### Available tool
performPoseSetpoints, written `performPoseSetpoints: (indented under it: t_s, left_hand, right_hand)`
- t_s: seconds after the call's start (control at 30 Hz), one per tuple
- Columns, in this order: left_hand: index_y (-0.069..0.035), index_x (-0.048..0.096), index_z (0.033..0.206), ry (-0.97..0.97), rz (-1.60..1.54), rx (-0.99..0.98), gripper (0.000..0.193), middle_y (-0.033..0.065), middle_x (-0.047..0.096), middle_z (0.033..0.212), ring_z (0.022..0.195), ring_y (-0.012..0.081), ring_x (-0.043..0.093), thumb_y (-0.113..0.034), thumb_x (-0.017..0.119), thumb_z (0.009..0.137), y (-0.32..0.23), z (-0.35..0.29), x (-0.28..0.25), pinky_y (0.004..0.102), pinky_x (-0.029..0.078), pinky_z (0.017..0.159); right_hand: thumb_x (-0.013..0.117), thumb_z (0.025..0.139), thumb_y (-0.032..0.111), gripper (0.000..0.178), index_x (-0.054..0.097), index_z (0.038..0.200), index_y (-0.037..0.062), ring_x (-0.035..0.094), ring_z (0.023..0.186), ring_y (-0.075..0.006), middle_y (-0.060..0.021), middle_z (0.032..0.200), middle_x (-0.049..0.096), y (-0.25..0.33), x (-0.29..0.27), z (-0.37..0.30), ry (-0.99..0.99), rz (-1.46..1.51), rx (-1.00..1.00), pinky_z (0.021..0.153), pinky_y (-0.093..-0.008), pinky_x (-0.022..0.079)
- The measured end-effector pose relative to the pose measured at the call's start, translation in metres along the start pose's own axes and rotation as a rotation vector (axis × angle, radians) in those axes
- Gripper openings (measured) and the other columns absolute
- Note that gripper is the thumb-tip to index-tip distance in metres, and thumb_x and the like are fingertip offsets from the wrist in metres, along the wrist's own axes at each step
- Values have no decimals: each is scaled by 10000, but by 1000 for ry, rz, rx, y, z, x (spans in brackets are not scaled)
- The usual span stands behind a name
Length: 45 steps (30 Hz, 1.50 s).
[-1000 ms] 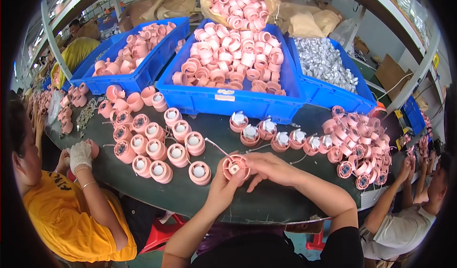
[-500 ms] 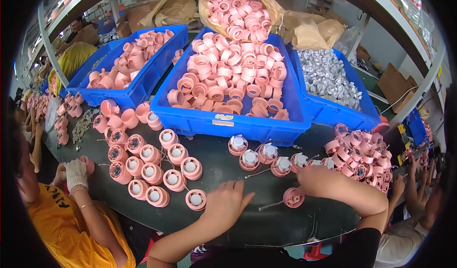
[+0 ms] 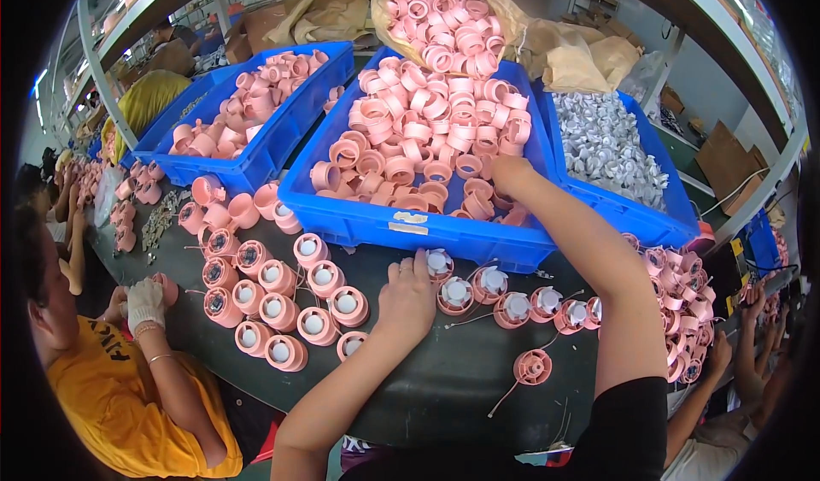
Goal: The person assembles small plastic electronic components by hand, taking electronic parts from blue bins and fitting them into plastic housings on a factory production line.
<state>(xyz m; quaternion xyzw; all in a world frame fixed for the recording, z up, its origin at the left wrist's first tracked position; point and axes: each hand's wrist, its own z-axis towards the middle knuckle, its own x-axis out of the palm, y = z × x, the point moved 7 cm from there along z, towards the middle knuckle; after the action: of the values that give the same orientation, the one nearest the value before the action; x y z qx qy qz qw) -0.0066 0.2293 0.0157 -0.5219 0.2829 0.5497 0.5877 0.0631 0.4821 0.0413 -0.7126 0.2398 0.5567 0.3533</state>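
My left hand (image 3: 408,300) lies over the dark table, fingers stretched forward. Its fingertips are beside, perhaps touching, the nearest of the pink round housings with a white fan-shaped piece (image 3: 438,264). My right hand (image 3: 511,176) reaches into the middle blue bin (image 3: 418,226), down among loose pink rings (image 3: 399,170). The fingers of that hand are hidden, so whether it holds a ring cannot be made out. Below my right forearm a pink housing with a spoked inside and a thin cable (image 3: 532,366) rests on the table.
Pink housings with white round centres (image 3: 317,325) stand grouped at left. A heap of pink parts (image 3: 683,310) lies at right. Side bins hold pink cups (image 3: 205,143) and white pieces (image 3: 602,148). A sack of rings (image 3: 444,20) leans behind. A gloved co-worker (image 3: 145,306) sits at left.
My right hand has gone from the row of housings up into the middle bin. My left hand has moved forward to the row's near-left housing. The view has shifted slightly.
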Motion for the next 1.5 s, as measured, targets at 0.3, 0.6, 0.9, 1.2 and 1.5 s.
performPoseSetpoints:
  t_s: [0.3, 0.6, 0.9, 1.2, 1.5]
  left_hand:
    - [8, 448, 1087, 119, -291, -179, 622, 213, 519, 1093, 1064, 363, 493, -300, 755, 642, 6, 22, 9, 420, 459, 859]
    - [-27, 346, 1186, -169, -844, -27, 709, 168, 518, 1077, 999, 292, 555, -57, 762, 613, -1, -16, -33, 359, 492, 795]
    - [-49, 320, 1265, 194, -2023, -417, 461, 163, 463, 1225, 1154, 335, 484, -135, 570, 887, 12, -119, -41, 465, 468, 917]
    - [-19, 363, 1226, 20, -2304, -475, 389, 206, 442, 1267, 1205, 349, 436, -241, 437, 916, 26, -159, -38, 467, 444, 956]
    - [-72, 354, 1222, -149, -2311, -358, 452, 204, 352, 1339, 1295, 348, 313, -190, 493, 808, 28, -181, -53, 481, 336, 1039]
  right_hand:
    - [675, 695, 257, 329, 655, 960, 63, 645, 842, -326, -173, 917, 654, 0, 12, -6, -56, 87, -246, 715, -413, 518]
    - [438, 770, 8, 327, 522, 1086, 19, 641, 716, -291, -150, 823, 638, 0, -83, -109, -600, 938, -296, 624, -367, 505]
    - [440, 906, 455, 517, 470, 1217, 43, 637, 899, -226, -178, 1174, 557, 133, -24, -241, 607, 2260, -134, 499, -247, 546]
    - [416, 953, 324, 482, 402, 1274, -35, 549, 1088, -250, -157, 1196, 517, 153, -24, -295, 298, 2194, -151, 868, -379, 510]
    - [468, 937, 291, 408, 398, 1250, 38, 537, 723, -122, -96, 989, 548, 176, -15, -323, 107, 2151, -300, 470, -206, 411]
